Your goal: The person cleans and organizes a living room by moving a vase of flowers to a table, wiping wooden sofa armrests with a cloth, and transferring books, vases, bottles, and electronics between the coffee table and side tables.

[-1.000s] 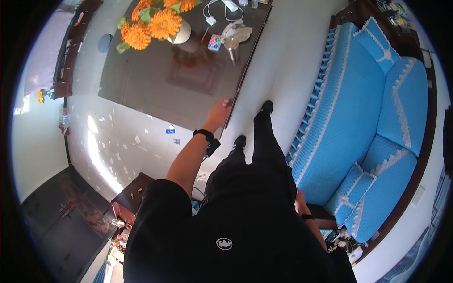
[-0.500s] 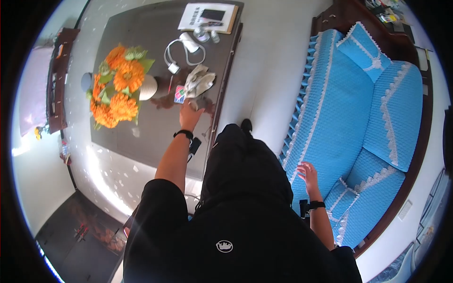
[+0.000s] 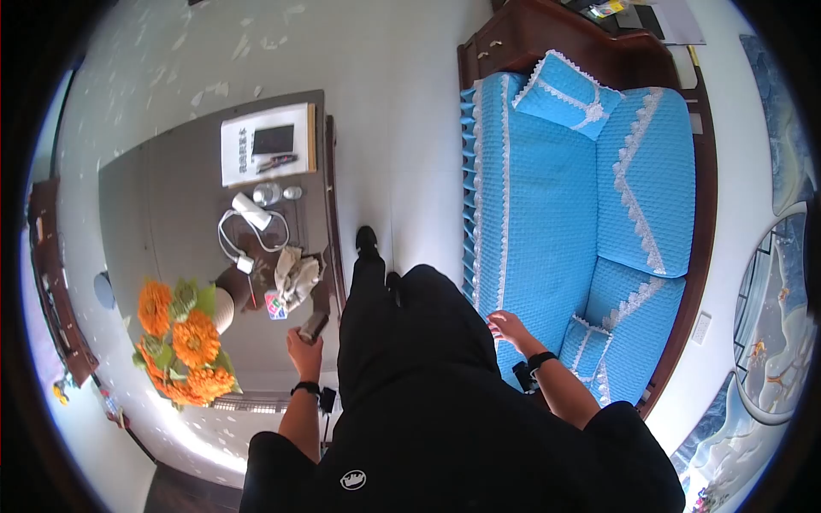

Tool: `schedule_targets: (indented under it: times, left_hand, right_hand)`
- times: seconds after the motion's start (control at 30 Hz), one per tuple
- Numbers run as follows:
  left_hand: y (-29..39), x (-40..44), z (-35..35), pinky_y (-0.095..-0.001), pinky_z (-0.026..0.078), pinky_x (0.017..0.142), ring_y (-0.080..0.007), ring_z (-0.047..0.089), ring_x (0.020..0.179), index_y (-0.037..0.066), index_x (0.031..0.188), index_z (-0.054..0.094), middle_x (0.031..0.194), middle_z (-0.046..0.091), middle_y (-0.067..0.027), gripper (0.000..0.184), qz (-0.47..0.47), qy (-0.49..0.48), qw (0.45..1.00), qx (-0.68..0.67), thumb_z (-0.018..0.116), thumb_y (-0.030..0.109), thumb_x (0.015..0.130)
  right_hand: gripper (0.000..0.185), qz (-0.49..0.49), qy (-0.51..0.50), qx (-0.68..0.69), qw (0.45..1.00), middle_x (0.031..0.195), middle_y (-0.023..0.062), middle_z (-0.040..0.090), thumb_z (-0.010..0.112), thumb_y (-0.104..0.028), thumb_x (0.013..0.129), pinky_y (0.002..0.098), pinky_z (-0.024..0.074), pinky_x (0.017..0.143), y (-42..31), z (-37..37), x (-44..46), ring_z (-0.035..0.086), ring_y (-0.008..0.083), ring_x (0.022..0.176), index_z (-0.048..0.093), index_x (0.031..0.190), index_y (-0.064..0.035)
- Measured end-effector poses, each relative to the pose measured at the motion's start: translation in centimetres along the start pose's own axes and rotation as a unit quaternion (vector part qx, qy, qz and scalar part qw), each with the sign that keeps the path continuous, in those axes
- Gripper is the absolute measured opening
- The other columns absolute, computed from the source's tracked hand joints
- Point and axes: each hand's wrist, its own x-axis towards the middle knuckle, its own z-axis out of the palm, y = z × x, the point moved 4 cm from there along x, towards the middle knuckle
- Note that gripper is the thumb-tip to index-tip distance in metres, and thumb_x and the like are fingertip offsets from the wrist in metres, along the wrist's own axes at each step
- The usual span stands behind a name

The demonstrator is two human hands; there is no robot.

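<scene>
My left hand (image 3: 304,349) is wrapped round a small metallic cup (image 3: 315,325) near the right edge of the dark table (image 3: 171,192). Just beyond the cup lie a crumpled beige cloth (image 3: 297,278) and a small colourful card pack (image 3: 275,305). A white charger with its cable (image 3: 251,211) rests farther along the table. Beside the sofa front, my right hand (image 3: 508,327) has its fingers apart and holds nothing. A vase (image 3: 223,310) with orange flowers (image 3: 196,339) stands left of the cards.
A blue sofa (image 3: 547,197) runs along the right, beyond a strip of floor (image 3: 402,162). On the table's far end lie a book (image 3: 235,141) with a dark flat object (image 3: 274,139) and pens, near two small clear containers (image 3: 268,194). A wooden cabinet (image 3: 505,43) stands beyond the sofa.
The view has moved forward and turned along the table. My left hand went from the table edge to the cup, which is now in its grasp. My right hand rose beside the sofa.
</scene>
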Motion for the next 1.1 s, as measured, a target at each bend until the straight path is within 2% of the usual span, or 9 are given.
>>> schedule_targets:
  times: [0.17,0.23,0.3,0.43,0.5,0.63,0.73,0.83,1.1]
  left_hand:
    - [4.5,2.4,-2.8,-0.0494,0.05,0.086,-0.0428,0.061,0.099,0.006,0.114,0.054,0.103,0.063,-0.0201,0.059,0.042,-0.154,0.986,0.046,0.085,0.02,0.066]
    - [7.5,4.0,-3.7,-0.0492,0.051,0.085,-0.0422,0.062,0.099,0.006,0.114,0.055,0.102,0.063,-0.0197,0.06,0.063,-0.18,0.98,0.057,0.085,0.021,0.064]
    - [9.7,5.5,-3.7,-0.0486,0.051,0.085,-0.0413,0.062,0.099,0.006,0.114,0.055,0.102,0.063,-0.0192,0.06,0.061,-0.265,0.96,0.063,0.085,0.017,0.063]
    - [15.5,10.4,-3.1,-0.0466,0.052,0.083,-0.0408,0.062,0.098,0.006,0.114,0.055,0.102,0.063,-0.0183,0.059,0.089,-0.273,0.954,0.093,0.083,0.012,0.063]
    - [20.3,13.0,-3.3,-0.0475,0.052,0.083,-0.0415,0.062,0.097,0.006,0.114,0.055,0.101,0.063,-0.0183,0.058,0.093,-0.265,0.953,0.113,0.084,0.013,0.064]
    - [29.4,18.5,-4.1,-0.0499,0.051,0.083,-0.0426,0.062,0.098,0.007,0.114,0.054,0.103,0.063,-0.0191,0.062,0.133,-0.164,0.971,0.111,0.087,0.021,0.064]
    - [32.8,22.4,-5.4,-0.0504,0.052,0.082,-0.0421,0.063,0.097,0.007,0.115,0.054,0.107,0.064,-0.0196,0.061,0.055,-0.071,0.989,0.117,0.085,0.03,0.068]
    - [32.2,25.1,-7.0,-0.0478,0.052,0.08,-0.0407,0.066,0.097,0.004,0.116,0.056,0.099,0.067,-0.0212,0.062,-0.071,0.008,0.996,0.056,0.085,0.034,0.07]
    - [26.3,32.0,-15.1,-0.048,0.054,0.083,-0.0419,0.067,0.096,0.004,0.112,0.057,0.101,0.069,-0.0228,0.056,-0.147,0.224,0.962,0.057,0.08,0.037,0.074]
  right_hand:
    - [0.026,-0.082,0.002,0.006,0.997,0.097,0.0073,0.071,0.06,-0.029,0.096,0.0315,0.0524,0.076,-9.0,0.4,3.0,0.067,0.0167,0.09,0.069,0.109,-0.008]
    - [0.027,-0.218,0.05,-0.07,0.972,0.096,0.0084,0.071,0.06,-0.028,0.094,0.0315,0.052,0.081,-13.5,0.1,3.7,0.068,0.0179,0.091,0.069,0.107,-0.0061]
    - [0.028,-0.207,0.055,-0.062,0.975,0.096,0.0094,0.071,0.06,-0.028,0.094,0.0316,0.0519,0.083,-16.6,-1.0,4.1,0.068,0.0194,0.092,0.069,0.108,-0.005]
    - [0.029,-0.172,0.014,-0.002,0.985,0.098,0.0086,0.071,0.061,-0.027,0.094,0.0313,0.052,0.083,-20.3,-4.1,7.4,0.067,0.0178,0.092,0.068,0.108,-0.0033]
    - [0.027,-0.222,0.049,-0.04,0.973,0.095,0.0077,0.072,0.06,-0.025,0.094,0.0309,0.0523,0.08,-21.7,-6.3,9.3,0.067,0.0163,0.088,0.068,0.108,-0.0031]
    - [0.022,-0.146,0.015,-0.045,0.988,0.088,0.0058,0.072,0.056,-0.02,0.097,0.0305,0.0531,0.072,-25.5,-11.5,14.1,0.067,0.0142,0.082,0.068,0.107,-0.0054]
    - [0.022,-0.118,-0.015,0.021,0.993,0.092,0.0062,0.072,0.053,-0.022,0.099,0.03,0.0533,0.07,-29.7,-15.5,17.5,0.067,0.0158,0.083,0.067,0.108,-0.0087]
    - [0.024,-0.131,-0.002,0.012,0.991,0.095,0.0061,0.072,0.055,-0.026,0.098,0.0318,0.0538,0.072,-35.2,-18.6,18.5,0.068,0.0173,0.085,0.066,0.112,-0.0113]
    - [0.034,-0.147,0.002,-0.114,0.983,0.113,0.0101,0.07,0.056,-0.039,0.099,0.0398,0.0525,0.085,-45.9,-19.6,16.6,0.066,0.0206,0.1,0.063,0.121,-0.0133]
